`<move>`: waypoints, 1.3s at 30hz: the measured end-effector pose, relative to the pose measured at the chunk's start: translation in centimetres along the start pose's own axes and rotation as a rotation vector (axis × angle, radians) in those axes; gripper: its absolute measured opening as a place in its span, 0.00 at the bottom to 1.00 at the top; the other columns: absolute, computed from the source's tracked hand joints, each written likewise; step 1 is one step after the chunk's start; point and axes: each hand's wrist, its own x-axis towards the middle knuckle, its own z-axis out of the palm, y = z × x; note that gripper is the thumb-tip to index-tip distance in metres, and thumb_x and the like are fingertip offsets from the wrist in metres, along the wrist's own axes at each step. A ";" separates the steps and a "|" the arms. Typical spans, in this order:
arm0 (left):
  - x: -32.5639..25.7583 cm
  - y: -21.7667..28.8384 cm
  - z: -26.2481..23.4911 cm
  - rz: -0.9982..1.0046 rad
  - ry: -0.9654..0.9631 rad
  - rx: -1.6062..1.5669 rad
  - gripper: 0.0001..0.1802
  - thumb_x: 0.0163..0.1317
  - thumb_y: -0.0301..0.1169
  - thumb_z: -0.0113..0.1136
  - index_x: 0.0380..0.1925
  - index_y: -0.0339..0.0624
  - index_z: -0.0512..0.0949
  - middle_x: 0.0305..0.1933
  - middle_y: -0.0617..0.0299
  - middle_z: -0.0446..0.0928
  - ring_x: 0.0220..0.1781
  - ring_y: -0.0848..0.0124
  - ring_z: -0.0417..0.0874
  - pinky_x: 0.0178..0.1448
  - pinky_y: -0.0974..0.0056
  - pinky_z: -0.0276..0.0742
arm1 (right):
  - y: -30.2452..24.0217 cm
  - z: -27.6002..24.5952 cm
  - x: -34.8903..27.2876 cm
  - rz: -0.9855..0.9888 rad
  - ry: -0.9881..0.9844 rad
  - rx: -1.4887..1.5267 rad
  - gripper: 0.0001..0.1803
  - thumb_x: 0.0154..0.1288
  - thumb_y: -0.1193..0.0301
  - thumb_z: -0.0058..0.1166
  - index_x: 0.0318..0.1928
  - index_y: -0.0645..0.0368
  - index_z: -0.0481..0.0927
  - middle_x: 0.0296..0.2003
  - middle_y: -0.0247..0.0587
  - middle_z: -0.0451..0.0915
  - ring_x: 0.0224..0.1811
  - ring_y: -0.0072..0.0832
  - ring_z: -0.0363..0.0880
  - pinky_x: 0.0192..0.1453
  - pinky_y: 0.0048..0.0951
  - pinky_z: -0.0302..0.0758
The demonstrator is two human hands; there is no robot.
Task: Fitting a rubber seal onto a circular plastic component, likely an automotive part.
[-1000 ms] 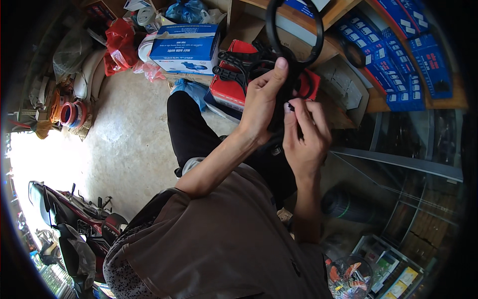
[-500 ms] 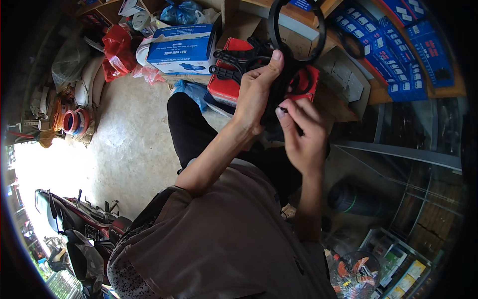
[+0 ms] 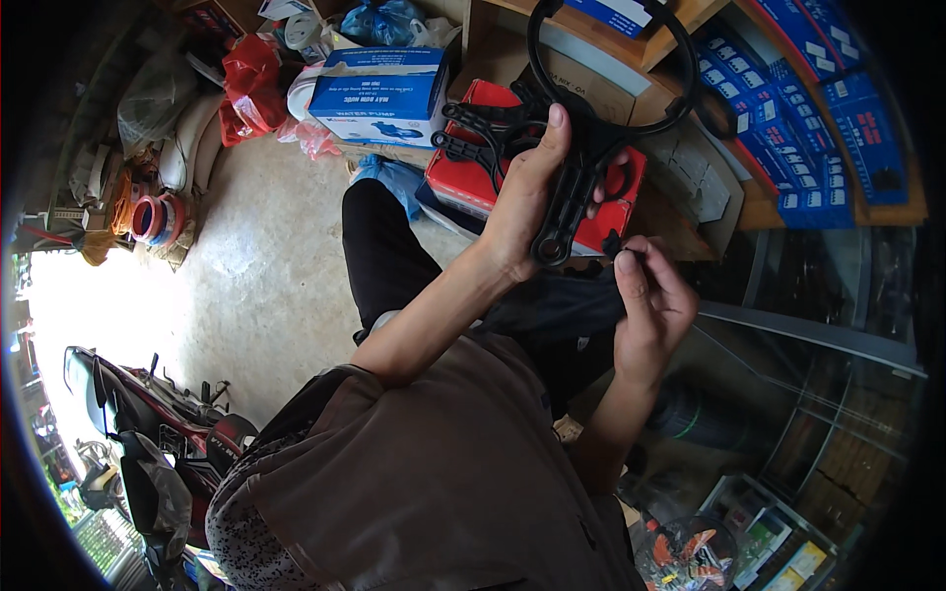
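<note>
black plastic frame [image 3: 576, 187] clenched in my left hand [image 3: 522, 202]; right hand [image 3: 650, 305] fingers pinch a small black piece [image 3: 613, 243], which next needs lining up at the frame's lower eye.

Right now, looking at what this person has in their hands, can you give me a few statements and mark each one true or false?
1. The left hand grips a black plastic frame with a ring. True.
2. The right hand is empty and open. False: its fingertips pinch a small black part.
3. A blue and white box sits on the floor ahead. True.
4. The frame is bright red. False: it is black; a red box lies behind it.
</note>
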 end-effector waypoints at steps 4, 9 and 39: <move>-0.1 -0.5 -0.4 0.001 0.069 0.065 0.44 0.75 0.70 0.43 0.51 0.34 0.82 0.29 0.65 0.80 0.28 0.79 0.77 0.34 0.73 0.74 | -0.3 1.0 0.3 -0.276 -0.019 -0.477 0.07 0.71 0.80 0.65 0.47 0.68 0.84 0.36 0.41 0.82 0.36 0.27 0.80 0.41 0.28 0.75; -0.4 -1.0 0.4 0.101 0.259 -0.019 0.32 0.73 0.65 0.58 0.33 0.44 0.83 0.28 0.71 0.77 0.26 0.83 0.72 0.31 0.74 0.65 | 1.3 1.9 0.6 -0.417 -0.094 -0.726 0.11 0.69 0.80 0.64 0.51 0.65 0.83 0.38 0.44 0.81 0.38 0.37 0.83 0.41 0.37 0.77; 1.3 0.9 -0.7 -0.080 0.026 -0.211 0.39 0.72 0.70 0.51 0.43 0.40 0.82 0.32 0.65 0.81 0.29 0.78 0.81 0.35 0.71 0.78 | -0.8 1.8 -1.0 -0.255 -0.150 -0.447 0.08 0.69 0.81 0.66 0.48 0.66 0.84 0.40 0.43 0.84 0.39 0.29 0.84 0.42 0.28 0.78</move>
